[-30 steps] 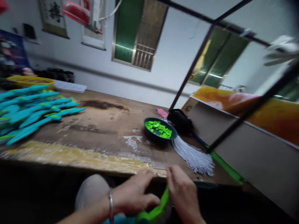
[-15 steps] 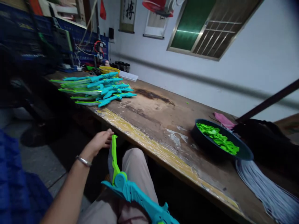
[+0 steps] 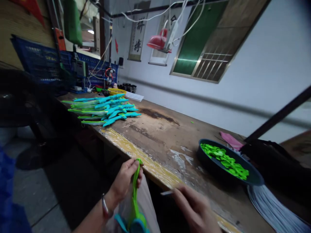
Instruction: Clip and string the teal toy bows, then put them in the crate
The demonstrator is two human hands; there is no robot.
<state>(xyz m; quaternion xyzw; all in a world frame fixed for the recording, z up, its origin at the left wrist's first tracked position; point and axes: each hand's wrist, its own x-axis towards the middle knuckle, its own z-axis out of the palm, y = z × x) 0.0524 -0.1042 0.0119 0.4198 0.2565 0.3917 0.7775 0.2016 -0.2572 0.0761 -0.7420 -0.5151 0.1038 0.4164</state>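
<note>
Toy sword: a green-bladed toy sword [image 3: 134, 194] with a teal hilt stood nearly upright over the person's lap at 6 o'clock, just off the near edge of the workbench [image 3: 160, 129].
Left hand: the left hand [image 3: 125, 178], a metal bangle [image 3: 105, 208] on its wrist, had its fingers closed around the blade's upper end.
Right hand: the right hand [image 3: 194, 210], at 5 o'clock, pinched a thin pale strip [image 3: 167, 193] between narrow fingertips, apart from the sword.
Wrapper: a clear plastic film clung around the blade's lower part; its edges were hard to make out.
Bench, 10 o'clock: a pile of finished teal-and-green swords [image 3: 104, 108] lay well apart from the hands.
Bench, 3 o'clock: a dark round bowl [image 3: 209, 163] held small bright green parts [image 3: 224, 160]; a bundle of white strips [image 3: 274, 210] fanned out just beside it.
Wall: a red lamp [image 3: 157, 42] hung at 12 o'clock.
</note>
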